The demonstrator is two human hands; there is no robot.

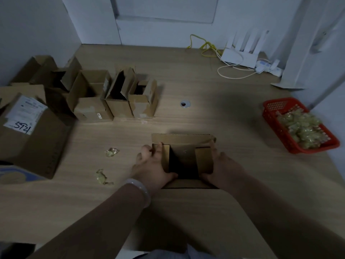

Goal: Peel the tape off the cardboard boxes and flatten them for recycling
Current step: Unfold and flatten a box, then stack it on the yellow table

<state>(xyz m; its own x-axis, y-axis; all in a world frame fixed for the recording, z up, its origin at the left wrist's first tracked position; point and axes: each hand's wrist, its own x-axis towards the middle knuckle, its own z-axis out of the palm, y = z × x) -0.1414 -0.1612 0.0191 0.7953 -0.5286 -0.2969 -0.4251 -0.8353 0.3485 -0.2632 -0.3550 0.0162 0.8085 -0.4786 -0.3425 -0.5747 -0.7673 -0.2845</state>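
Wooden desk, dimly lit. The left hand and right hand each curl round a side wall of the open cardboard box at centre, likely bracing to collapse it. Tape scraps lie left, more boxes wait behind, and a red basket holds peeled tape.

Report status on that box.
Left hand, right hand grip box sides. Box open, upright, not flattened. Tape scraps lie left of it, apart.

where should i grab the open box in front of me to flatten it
Take the open box by its left and right walls, from above, one hand per side, where the left hand and right hand sit. The top is open, flaps unsealed, so the upright walls likely hold firmest.
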